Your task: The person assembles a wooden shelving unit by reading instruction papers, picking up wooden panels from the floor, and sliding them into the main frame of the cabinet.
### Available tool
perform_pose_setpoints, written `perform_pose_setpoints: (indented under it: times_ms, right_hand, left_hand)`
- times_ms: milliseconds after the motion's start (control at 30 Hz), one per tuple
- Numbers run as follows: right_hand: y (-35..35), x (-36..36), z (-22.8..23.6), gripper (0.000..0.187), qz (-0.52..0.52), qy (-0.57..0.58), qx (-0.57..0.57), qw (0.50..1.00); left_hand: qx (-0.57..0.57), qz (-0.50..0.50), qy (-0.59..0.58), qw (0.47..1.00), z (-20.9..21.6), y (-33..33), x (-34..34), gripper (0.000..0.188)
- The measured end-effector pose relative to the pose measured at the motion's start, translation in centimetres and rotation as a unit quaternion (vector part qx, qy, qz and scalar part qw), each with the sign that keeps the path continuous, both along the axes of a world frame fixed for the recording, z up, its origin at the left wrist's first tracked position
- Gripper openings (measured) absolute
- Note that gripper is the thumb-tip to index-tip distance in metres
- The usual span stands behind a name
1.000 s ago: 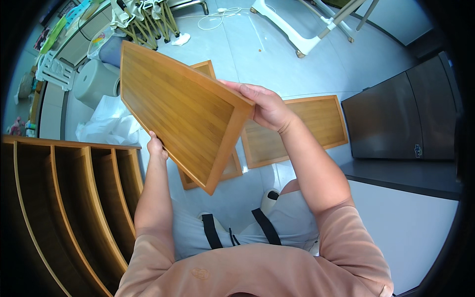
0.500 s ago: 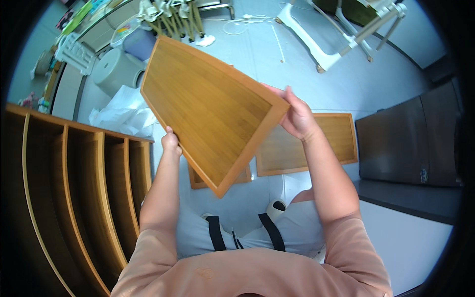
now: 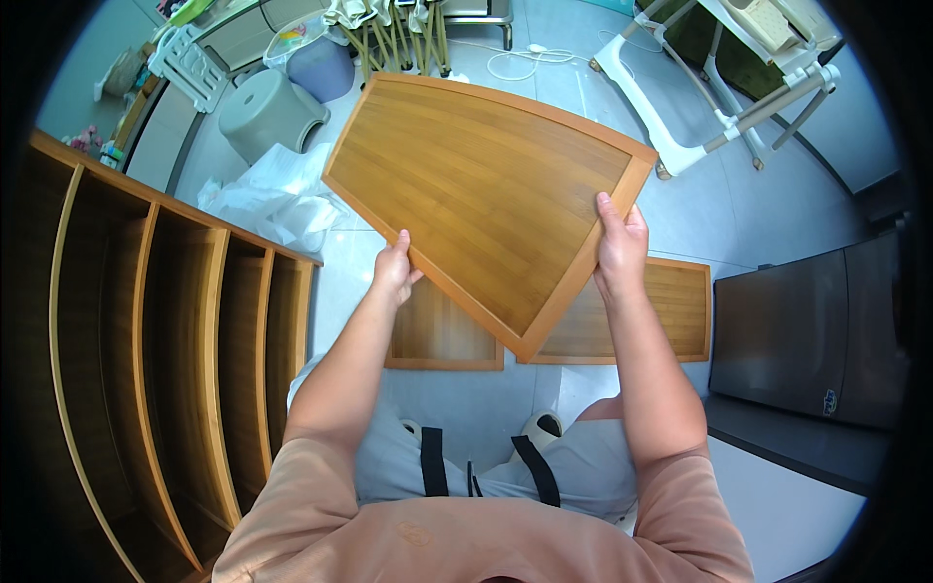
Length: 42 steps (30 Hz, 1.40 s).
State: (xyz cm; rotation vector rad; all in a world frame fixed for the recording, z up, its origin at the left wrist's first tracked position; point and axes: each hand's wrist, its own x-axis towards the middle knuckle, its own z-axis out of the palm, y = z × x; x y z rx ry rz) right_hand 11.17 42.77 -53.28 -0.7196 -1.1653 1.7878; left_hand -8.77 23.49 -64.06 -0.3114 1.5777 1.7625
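Observation:
Both my hands hold up a framed wooden panel (image 3: 486, 185), tilted, with brown grain inside a lighter orange-brown border. My left hand (image 3: 395, 270) grips its near left edge, thumb on top and fingers underneath. At the right end, my right hand (image 3: 622, 243) clasps the border, its thumb lying on the face. Beneath it on the floor lie two more framed panels: a smaller left panel (image 3: 442, 325) and a longer right panel (image 3: 671, 311), each partly covered by the raised one. The wooden shelf unit (image 3: 222, 369) stands at my left, its compartments facing up toward me.
Crumpled white plastic (image 3: 277, 199) lies beside the shelf unit, near a grey stool (image 3: 267, 112) and a purple bucket (image 3: 321, 73). A white wheeled frame (image 3: 661, 117) stands far right. A dark cabinet (image 3: 777, 330) is at my right. A white cable (image 3: 530, 66) crosses the far floor.
The panel has swung to the right and lies flatter across my view. My right hand now has its thumb on the border's face. My view has shifted slightly left.

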Motion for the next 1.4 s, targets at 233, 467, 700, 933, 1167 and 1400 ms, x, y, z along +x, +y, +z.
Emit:
perform_pose_setpoints:
  times_ms: [233, 467, 700, 933, 1167, 1400]
  right_hand:
    - [1.3, 1.2, 0.8, 0.020, -0.020, -0.012, 0.011, 1.000]
    - [0.1, -0.4, 5.2, 0.021, 0.097, -0.043, 0.122, 0.987]
    - [-1.1, -5.3, 16.6, 0.027, 0.314, -0.169, 0.424, 0.833]
    - [-3.8, -7.3, 22.7, 0.026, 0.333, -0.223, 0.620, 0.675]
    - [-4.6, -10.7, 25.8, 0.054, 0.034, -0.008, 0.747, 0.664]
    - [-7.9, -18.1, 21.2, 0.095, 0.109, 0.054, 0.473, 0.873]
  left_hand:
    - [-0.196, -0.276, 0.237, 0.911, 1.0, -1.7, -1.1, 0.023]
    - [-0.165, -0.167, 0.673, 0.701, 12.0, 0.2, -0.1, 0.050]
    - [-0.153, -0.118, 0.807, 0.558, 26.1, 1.4, -1.5, 0.076]
    - [-0.079, -0.202, 0.656, 0.723, 28.0, -3.6, -1.5, 0.028]
    - [0.075, 0.039, 0.623, 0.778, 29.1, -7.9, -1.1, 0.023]
    - [0.036, 0.210, 0.607, 0.766, 30.3, -15.7, -0.4, 0.020]
